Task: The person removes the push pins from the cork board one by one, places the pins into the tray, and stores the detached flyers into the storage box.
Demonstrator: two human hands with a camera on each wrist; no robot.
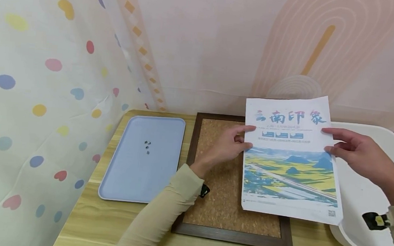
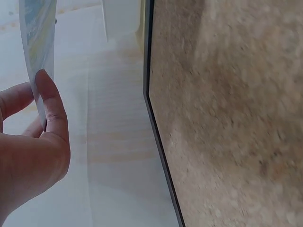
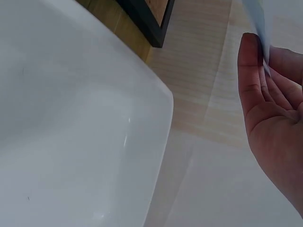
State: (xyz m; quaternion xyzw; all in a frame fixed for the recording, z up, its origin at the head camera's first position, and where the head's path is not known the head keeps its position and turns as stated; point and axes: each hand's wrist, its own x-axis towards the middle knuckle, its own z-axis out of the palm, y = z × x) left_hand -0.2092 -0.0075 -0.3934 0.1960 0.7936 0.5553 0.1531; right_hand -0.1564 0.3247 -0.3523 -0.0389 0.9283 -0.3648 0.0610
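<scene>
1. The left hand (image 1: 228,147) is pinching the poster (image 1: 290,162) by its left edge, thumb on the front.
2. The right hand (image 1: 356,152) is pinching the right edge, lifting the poster over the corkboard (image 1: 218,195).
3. Farther left on the bench (image 1: 103,224), pins (image 1: 147,146) are lying in a blue tray (image 1: 132,180).

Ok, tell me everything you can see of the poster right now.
The poster is a thin white paper sheet with large colourful characters across the top, a small row of pictures below, and a landscape photo of yellow fields and blue hills. It is held up flat over the right part of the cork board. The left hand pinches its left edge and the right hand pinches its right edge.
</scene>
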